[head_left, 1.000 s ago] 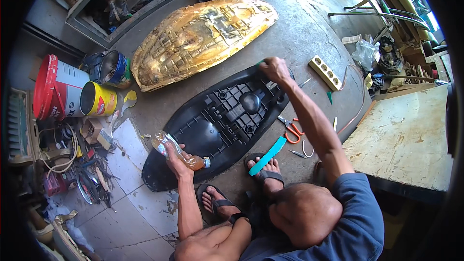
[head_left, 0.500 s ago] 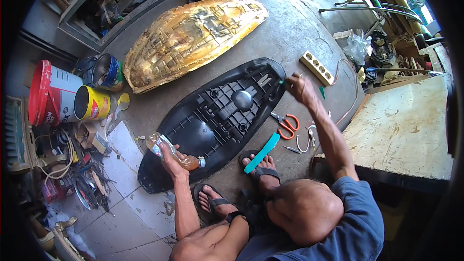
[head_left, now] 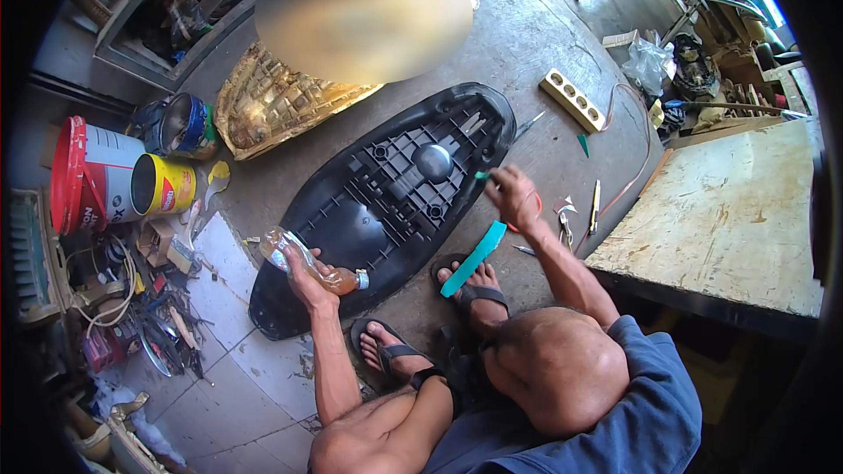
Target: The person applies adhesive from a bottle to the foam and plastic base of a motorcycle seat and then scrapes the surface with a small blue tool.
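A black plastic motorcycle seat base (head_left: 356,228) lies on the floor, its ribbed side up. My left hand (head_left: 309,279) is wrapped round a clear plastic bottle (head_left: 338,279) of amber liquid, tilted over the base's near end. My right hand (head_left: 514,197), by the base's right edge, pinches a small green scrap (head_left: 482,175). Orange-handled scissors (head_left: 538,205) are mostly hidden behind that hand. A teal strip (head_left: 474,259) rests across my right foot. Beyond the base lies a yellowed foam seat pad (head_left: 255,114), partly covered by a blurred patch.
Paint buckets (head_left: 110,177) and a yellow can (head_left: 164,184) stand at left, above a heap of tools (head_left: 158,325). A power strip (head_left: 572,102) and a cutter knife (head_left: 595,206) lie at right, near a worn wooden table (head_left: 720,219).
My right hand has moved from the base's far tip back toward me along its right edge, partly covering the scissors. My left hand still holds the bottle.
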Available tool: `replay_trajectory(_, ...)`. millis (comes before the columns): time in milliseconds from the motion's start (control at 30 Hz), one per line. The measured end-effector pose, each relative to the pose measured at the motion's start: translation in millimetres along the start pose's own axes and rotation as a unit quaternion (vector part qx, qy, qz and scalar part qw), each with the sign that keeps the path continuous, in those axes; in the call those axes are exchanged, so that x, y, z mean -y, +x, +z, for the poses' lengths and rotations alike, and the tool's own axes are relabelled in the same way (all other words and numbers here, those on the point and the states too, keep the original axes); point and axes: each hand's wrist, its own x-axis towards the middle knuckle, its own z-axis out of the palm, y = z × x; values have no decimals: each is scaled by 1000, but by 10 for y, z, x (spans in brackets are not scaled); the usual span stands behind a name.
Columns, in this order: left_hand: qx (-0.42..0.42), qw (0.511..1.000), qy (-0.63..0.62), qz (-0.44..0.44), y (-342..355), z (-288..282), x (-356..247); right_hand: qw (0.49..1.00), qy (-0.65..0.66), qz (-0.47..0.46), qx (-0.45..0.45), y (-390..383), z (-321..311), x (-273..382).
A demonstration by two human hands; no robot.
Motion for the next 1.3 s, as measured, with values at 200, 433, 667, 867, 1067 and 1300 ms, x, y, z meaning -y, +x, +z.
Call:
replay_trajectory(200,-4,1000,-9,8,-59,68,-83,980,71,-102,155,-521,209,573)
replay_trajectory(433,-3,1000,-16,-10,-22,3,-44,988,-108,82,-76,1341,-168,-91)
replay_trajectory(667,3,1000,-27,-14,-34,26,-3,994,-101,7,33,1843,487,254)
replay_trajectory(867,-18,999,-42,-22,-11,-52,44,990,-67,-39,121,1789,1070,937)
replay_trajectory(1067,-13,997,-65,-28,-25,5,7,968,-117,-81,208,1875,1631,1290)
replay_trajectory(1300,-24,996,-80,-35,-61,-13,-27,942,-106,-183,261,1696,1954,1696)
